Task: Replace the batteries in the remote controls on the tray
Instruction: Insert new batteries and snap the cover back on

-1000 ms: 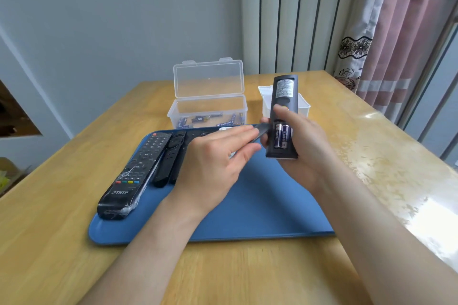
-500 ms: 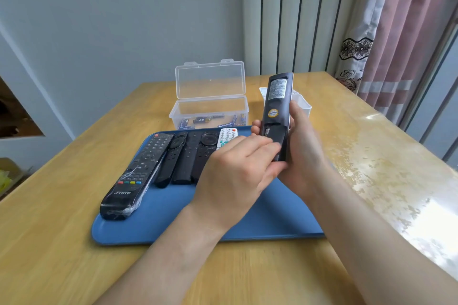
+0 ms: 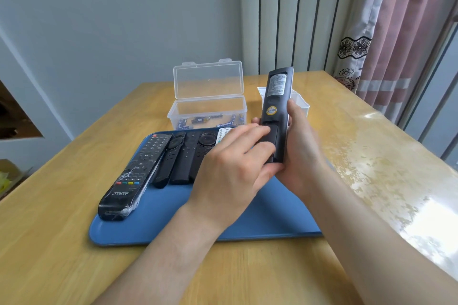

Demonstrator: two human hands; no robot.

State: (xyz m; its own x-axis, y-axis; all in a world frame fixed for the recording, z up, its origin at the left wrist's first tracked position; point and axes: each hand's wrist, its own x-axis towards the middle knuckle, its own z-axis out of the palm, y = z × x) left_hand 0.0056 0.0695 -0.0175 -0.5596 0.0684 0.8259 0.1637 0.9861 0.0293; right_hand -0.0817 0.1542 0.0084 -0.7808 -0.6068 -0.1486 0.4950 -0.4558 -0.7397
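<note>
My right hand (image 3: pixel 301 153) grips a black remote (image 3: pixel 277 99) upright above the blue tray (image 3: pixel 158 228), its back side with a label and a yellow sticker facing me. My left hand (image 3: pixel 233 171) presses its fingers flat on the battery cover (image 3: pixel 271 136) at the remote's lower half; the cover sits over the compartment and no batteries show. On the tray's left lie a large black remote in plastic wrap (image 3: pixel 135 176), three slimmer black remotes (image 3: pixel 182 158) and a white remote (image 3: pixel 223 134), partly hidden by my left hand.
Behind the tray stands a clear plastic box (image 3: pixel 208 106) with its lid up and several batteries inside. A white container (image 3: pixel 301 104) sits behind the held remote. The wooden table (image 3: pixel 371 156) runs right toward pink curtains (image 3: pixel 396 32).
A second ago the compartment was uncovered with two batteries showing and my left hand held the cover beside it. The cover now sits on the remote under my left fingers.
</note>
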